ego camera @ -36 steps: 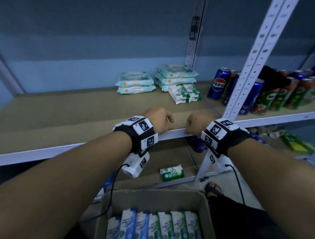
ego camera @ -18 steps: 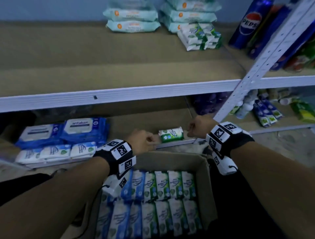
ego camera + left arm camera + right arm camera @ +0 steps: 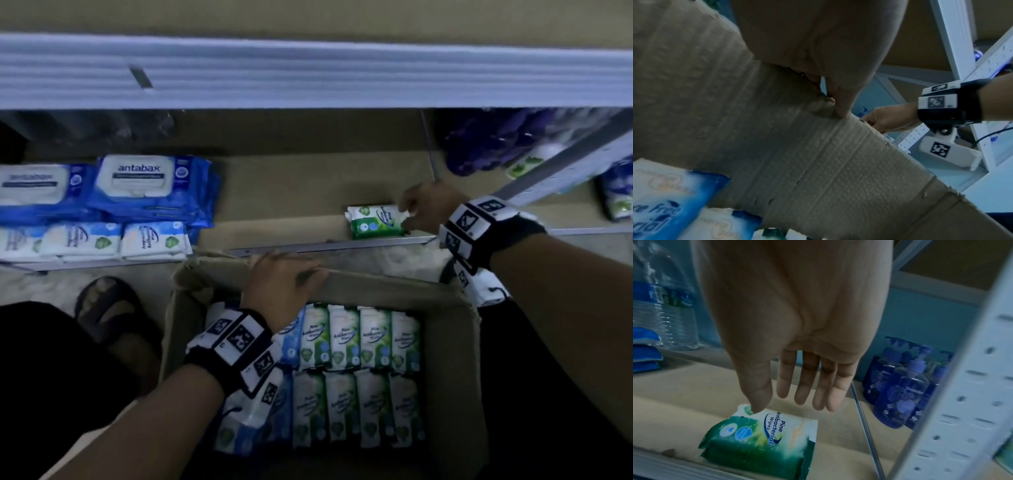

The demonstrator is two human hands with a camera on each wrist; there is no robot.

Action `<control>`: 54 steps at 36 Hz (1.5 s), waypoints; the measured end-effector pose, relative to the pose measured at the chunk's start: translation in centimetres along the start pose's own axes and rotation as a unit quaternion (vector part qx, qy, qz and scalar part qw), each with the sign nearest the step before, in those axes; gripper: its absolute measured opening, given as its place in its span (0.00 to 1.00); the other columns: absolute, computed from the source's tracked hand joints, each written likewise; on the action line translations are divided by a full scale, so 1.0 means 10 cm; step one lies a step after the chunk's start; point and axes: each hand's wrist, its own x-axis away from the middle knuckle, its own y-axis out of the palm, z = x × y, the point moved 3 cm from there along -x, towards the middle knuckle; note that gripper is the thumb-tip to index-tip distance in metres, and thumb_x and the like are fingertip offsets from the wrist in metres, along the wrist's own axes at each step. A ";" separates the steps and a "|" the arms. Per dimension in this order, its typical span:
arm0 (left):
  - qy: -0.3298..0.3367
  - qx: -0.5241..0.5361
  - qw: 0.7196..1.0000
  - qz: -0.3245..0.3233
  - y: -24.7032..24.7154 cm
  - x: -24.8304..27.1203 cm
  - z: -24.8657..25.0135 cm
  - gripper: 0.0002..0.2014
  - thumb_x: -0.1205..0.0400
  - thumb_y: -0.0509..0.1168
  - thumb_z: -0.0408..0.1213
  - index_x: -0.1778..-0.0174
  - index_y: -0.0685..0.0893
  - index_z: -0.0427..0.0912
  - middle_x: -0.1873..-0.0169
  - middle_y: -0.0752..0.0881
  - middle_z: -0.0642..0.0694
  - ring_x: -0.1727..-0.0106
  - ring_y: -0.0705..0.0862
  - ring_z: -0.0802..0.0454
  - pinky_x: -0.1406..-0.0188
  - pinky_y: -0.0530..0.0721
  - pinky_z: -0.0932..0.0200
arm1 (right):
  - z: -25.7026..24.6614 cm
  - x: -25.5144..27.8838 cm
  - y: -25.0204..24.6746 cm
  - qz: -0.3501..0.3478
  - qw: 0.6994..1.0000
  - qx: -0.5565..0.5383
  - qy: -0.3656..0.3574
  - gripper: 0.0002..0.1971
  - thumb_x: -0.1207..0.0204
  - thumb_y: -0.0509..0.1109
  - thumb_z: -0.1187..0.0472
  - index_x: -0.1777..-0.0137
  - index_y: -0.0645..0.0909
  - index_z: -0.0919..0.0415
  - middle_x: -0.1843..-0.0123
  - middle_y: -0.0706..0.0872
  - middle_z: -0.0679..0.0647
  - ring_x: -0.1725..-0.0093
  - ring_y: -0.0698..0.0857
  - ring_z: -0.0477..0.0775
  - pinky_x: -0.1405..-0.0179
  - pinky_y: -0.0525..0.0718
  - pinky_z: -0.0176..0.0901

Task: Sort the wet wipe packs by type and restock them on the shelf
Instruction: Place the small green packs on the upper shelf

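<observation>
Right hand (image 3: 793, 318) fingers (image 3: 801, 382) straight, released, holding nothing; thumb tip at upper-left corner of lone green pine pack (image 3: 760, 439) on lower shelf (image 3: 308, 192), long axis toward lower right. Left hand (image 3: 277, 284) farther away, gripping carton (image 3: 455, 342) rim. Carton: eight green packs (image 3: 359, 377) visible; blue ones partly hidden.

Bare shelf board (image 3: 291, 192) lies open between the blue wipe packs (image 3: 150, 188) and the green pack (image 3: 375, 221). The upper shelf edge (image 3: 308, 72) overhangs it.

green pine pack (image 3: 376, 221) on the lower shelf (image 3: 291, 192): 1 | Antabax packs left of it: 2 | hands: 2
</observation>
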 end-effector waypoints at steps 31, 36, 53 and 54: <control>-0.099 0.043 0.994 -0.003 0.06 -0.06 -0.07 0.19 0.22 0.57 0.63 0.49 0.91 0.62 0.50 0.90 0.65 0.44 0.84 0.63 0.31 0.67 0.50 | -0.03 -0.79 0.41 -0.128 0.990 0.047 0.034 0.37 0.27 0.76 0.40 0.28 0.77 0.69 0.32 0.82 0.66 0.36 0.83 0.67 0.40 0.81 0.53; -0.116 0.035 0.991 -0.061 -0.03 -0.09 -0.01 0.18 0.20 0.60 0.61 0.46 0.90 0.60 0.46 0.90 0.61 0.42 0.85 0.60 0.30 0.73 0.47 | -0.06 -0.59 0.20 -0.080 0.997 0.017 0.015 0.34 0.27 0.78 0.44 0.30 0.75 0.67 0.37 0.82 0.63 0.47 0.80 0.62 0.48 0.79 0.50; 0.007 -0.028 0.999 -0.027 -1.84 -0.04 0.68 0.11 0.20 0.71 0.42 0.43 0.90 0.51 0.54 0.91 0.56 0.53 0.86 0.64 0.45 0.84 0.63 | -0.55 0.91 -0.80 0.008 0.994 -0.065 -0.087 0.23 0.32 0.78 0.36 0.49 0.78 0.51 0.53 0.86 0.47 0.55 0.85 0.48 0.57 0.84 0.46; 0.021 -0.035 0.999 -0.012 -1.96 -0.01 0.74 0.10 0.20 0.71 0.42 0.43 0.90 0.52 0.54 0.91 0.57 0.53 0.86 0.65 0.46 0.84 0.63 | -0.59 1.02 -0.86 0.015 0.992 -0.084 -0.094 0.23 0.33 0.78 0.36 0.49 0.79 0.50 0.54 0.87 0.47 0.56 0.86 0.47 0.56 0.85 0.46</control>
